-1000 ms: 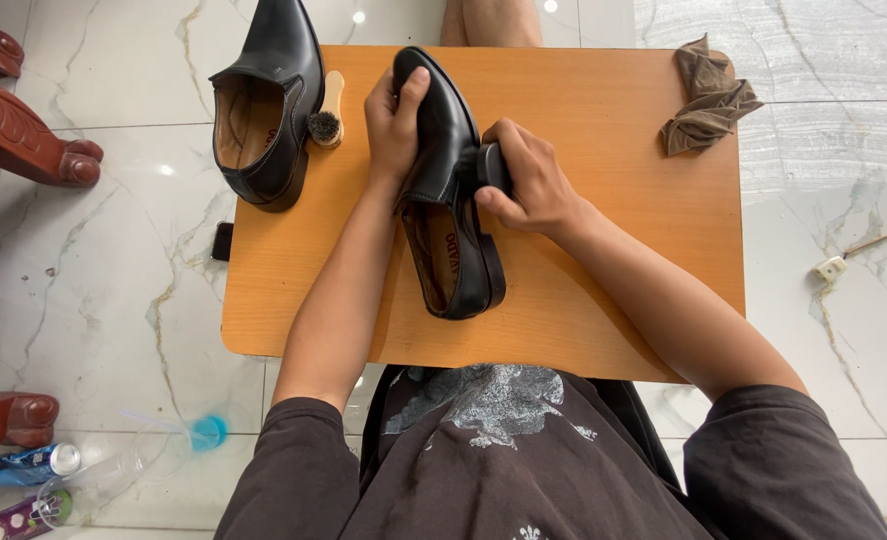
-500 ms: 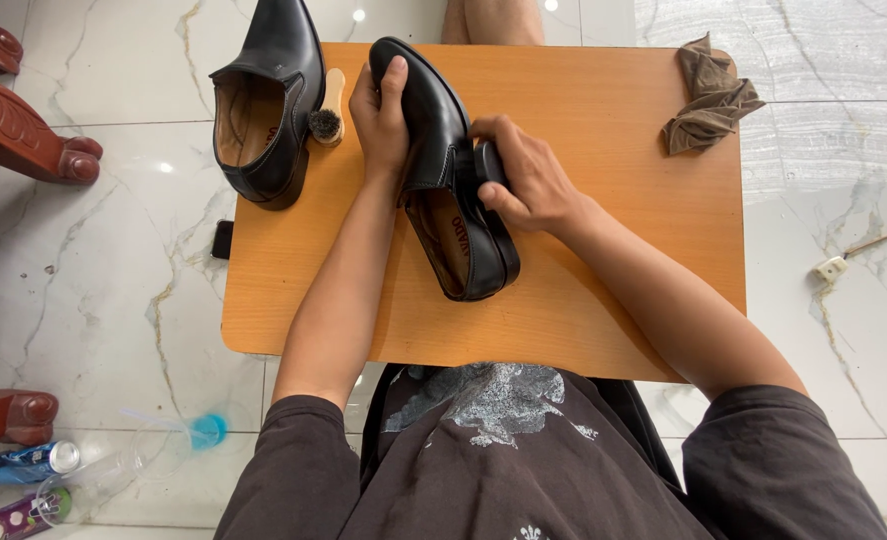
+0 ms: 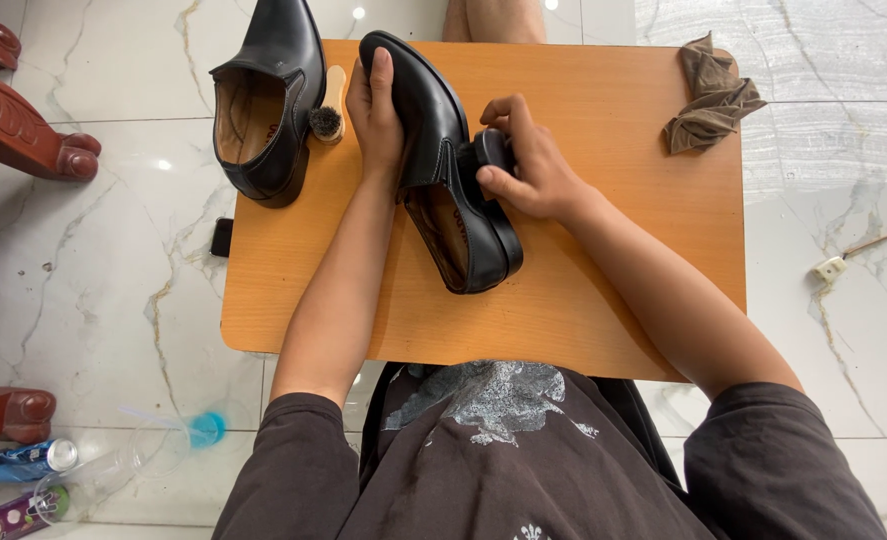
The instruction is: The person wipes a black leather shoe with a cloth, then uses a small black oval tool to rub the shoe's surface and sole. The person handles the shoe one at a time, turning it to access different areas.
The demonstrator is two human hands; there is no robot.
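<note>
Black glossy shoe [image 3: 441, 150] tilted between left hand [image 3: 375, 115] and right hand [image 3: 525, 170].

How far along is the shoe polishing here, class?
Done: cannot tell; no shine difference shows. In hand: the left hand steadies the black shoe while the right hand presses a black brush against its side. Left: the second shoe stands untouched beside a small brush; the cloth lies unused.

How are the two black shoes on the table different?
The near shoe is gripped by the left hand and tilted on its side; the far shoe stands upright, untouched. The right hand presses a dark brush to the near shoe only. Both are black leather.
</note>
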